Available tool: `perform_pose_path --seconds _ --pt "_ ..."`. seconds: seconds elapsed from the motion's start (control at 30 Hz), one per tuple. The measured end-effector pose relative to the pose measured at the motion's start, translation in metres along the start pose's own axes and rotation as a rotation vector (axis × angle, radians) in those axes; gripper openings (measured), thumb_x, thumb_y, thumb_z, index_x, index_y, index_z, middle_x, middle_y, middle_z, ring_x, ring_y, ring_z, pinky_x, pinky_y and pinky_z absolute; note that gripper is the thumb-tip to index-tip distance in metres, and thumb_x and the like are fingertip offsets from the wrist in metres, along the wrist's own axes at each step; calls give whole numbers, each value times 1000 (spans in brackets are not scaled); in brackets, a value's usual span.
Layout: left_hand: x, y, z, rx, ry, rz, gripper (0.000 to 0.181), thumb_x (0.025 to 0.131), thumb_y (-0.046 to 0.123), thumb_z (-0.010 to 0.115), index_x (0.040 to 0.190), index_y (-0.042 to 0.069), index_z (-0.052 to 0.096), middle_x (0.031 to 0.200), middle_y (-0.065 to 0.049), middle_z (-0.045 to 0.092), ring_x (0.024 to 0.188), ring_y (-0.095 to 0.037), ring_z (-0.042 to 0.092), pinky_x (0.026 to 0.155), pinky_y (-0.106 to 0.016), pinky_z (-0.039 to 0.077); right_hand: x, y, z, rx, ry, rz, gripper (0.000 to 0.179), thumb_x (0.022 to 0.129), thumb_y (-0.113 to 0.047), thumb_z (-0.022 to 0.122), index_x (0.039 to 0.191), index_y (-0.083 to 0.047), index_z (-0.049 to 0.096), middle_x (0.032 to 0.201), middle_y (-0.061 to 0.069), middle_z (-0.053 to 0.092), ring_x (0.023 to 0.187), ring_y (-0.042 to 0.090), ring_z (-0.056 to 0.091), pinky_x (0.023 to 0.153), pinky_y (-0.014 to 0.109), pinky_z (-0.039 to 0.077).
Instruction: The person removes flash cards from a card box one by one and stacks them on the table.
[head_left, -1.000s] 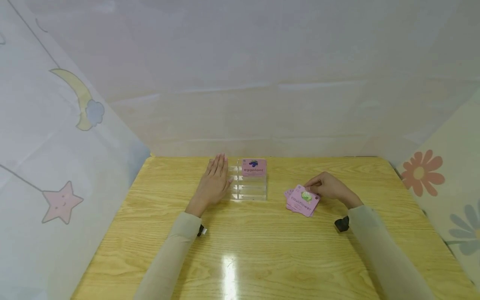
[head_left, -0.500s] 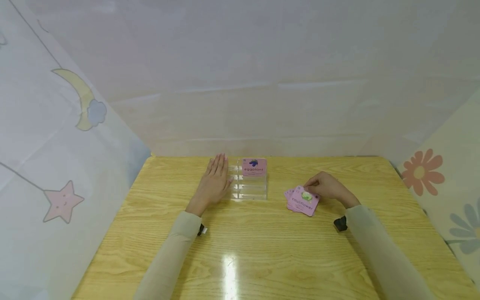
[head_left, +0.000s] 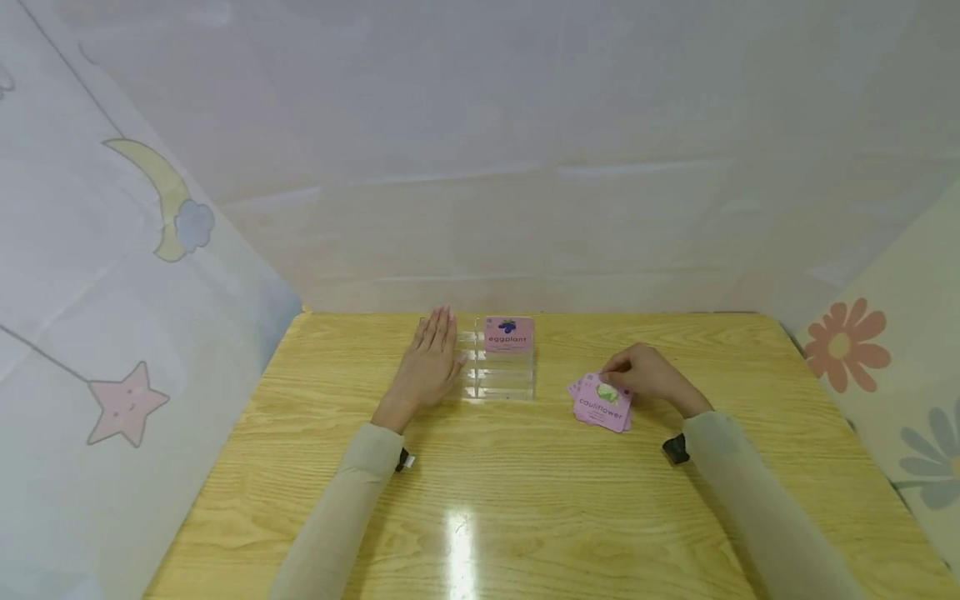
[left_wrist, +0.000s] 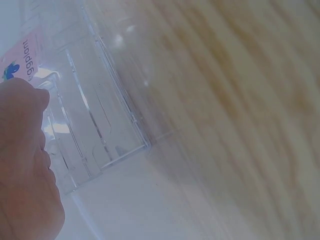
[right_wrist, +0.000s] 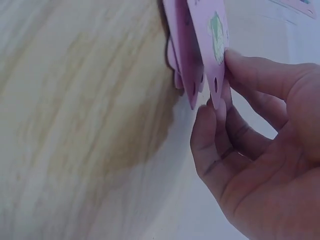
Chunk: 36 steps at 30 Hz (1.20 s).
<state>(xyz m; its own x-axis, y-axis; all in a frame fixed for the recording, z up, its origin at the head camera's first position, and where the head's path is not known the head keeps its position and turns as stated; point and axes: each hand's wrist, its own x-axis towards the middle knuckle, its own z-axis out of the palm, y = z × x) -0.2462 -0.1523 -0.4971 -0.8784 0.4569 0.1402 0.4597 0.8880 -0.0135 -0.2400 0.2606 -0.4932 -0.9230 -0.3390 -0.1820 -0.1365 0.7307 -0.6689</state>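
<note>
Between thumb and fingers my right hand pinches the edge of a pink cauliflower card. In the right wrist view that card is lifted at an angle off other pink cards beneath it. My left hand lies with straight fingers over the left part of a clear plastic rack, hiding much of that side. A pink eggplant card stands in the rack's back right slot. The left wrist view shows the rack's clear slots beside the left hand.
Both arms reach across a yellow wood-grain table. A pale wall sheet rises right behind the rack, and printed side sheets flank the table. A dark strap piece hangs under the right wrist.
My right hand has shifted slightly left, and the cauliflower card has slid left with it over the other cards. The left hand and the rack stay where they were.
</note>
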Motion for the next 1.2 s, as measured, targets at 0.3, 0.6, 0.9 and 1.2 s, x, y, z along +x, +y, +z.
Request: perform_pose_path --seconds 0.3,0.6,0.9,1.2 --pt "0 0 1 12 13 -1 75 114 38 40 166 -7 10 177 -24 1 166 -39 7 137 -50 5 2 3 5 -27 -1 -9 19 102 -12 65 111 -2 79 85 6 73 71 16 57 58 24 48" --pt "1 -1 3 2 5 -3 77 114 39 38 166 -6 2 177 -24 3 167 -38 4 138 -50 4 0 -3 5 -55 38 -20 22 103 -15 65 114 -1 78 103 13 77 82 17 63 70 28 53" --pt "2 -1 2 1 -3 -1 78 114 38 39 165 -5 -1 177 -24 -1 167 -38 2 137 -49 1 -2 -17 0 -83 100 -56 25 103 -13 64 119 3 75 112 19 77 95 24 70 81 40 61" --pt "1 -2 4 -5 -8 -8 78 114 38 38 166 -4 -2 177 -24 1 167 -38 3 138 -50 1 -2 -27 2 -85 182 -82 28 104 -19 65 121 1 75 111 15 78 98 26 73 85 45 62"
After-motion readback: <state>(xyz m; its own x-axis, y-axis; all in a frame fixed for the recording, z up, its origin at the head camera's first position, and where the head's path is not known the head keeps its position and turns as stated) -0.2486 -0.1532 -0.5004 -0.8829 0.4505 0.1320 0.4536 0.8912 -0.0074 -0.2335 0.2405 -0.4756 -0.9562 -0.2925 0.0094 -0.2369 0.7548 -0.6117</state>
